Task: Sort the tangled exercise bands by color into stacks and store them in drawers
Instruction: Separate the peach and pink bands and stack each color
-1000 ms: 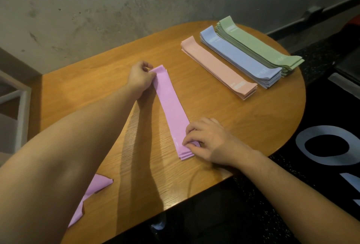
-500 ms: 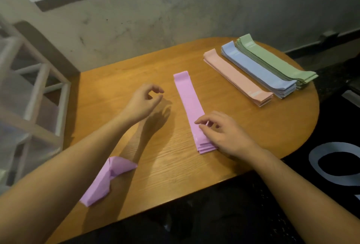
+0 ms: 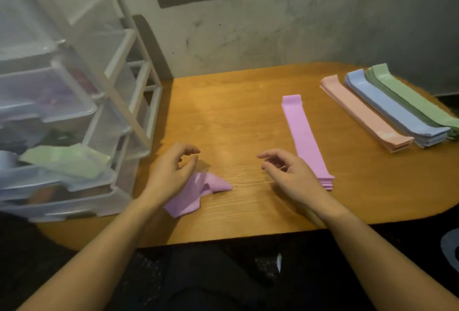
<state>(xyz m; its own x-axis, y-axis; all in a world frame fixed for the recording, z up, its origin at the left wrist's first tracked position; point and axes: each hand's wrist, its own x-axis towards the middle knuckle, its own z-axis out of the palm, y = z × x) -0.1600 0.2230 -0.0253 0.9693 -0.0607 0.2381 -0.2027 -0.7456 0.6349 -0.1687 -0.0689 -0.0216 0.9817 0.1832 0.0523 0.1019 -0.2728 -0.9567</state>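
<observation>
A flat stack of purple bands [image 3: 304, 134] lies lengthwise in the middle of the wooden table [image 3: 236, 112]. One loose, crumpled purple band [image 3: 198, 191] sits near the table's front left. My left hand [image 3: 171, 174] hovers just over that loose band with fingers loosely curled, holding nothing. To the left of the purple stack's near end is my right hand [image 3: 288, 174], lifted off it with fingers relaxed. Peach [image 3: 365, 114], blue [image 3: 390, 109] and green [image 3: 417, 102] stacks lie side by side at the right.
A clear plastic drawer unit in a white frame [image 3: 74, 124] stands at the table's left end; a green band [image 3: 67, 159] hangs out of one partly open drawer. A concrete wall runs behind the table. The floor below is dark.
The view swung left, bringing the drawer unit in. My left hand moved from the purple stack's far end back to the loose band. My right hand lifted off the stack's near end.
</observation>
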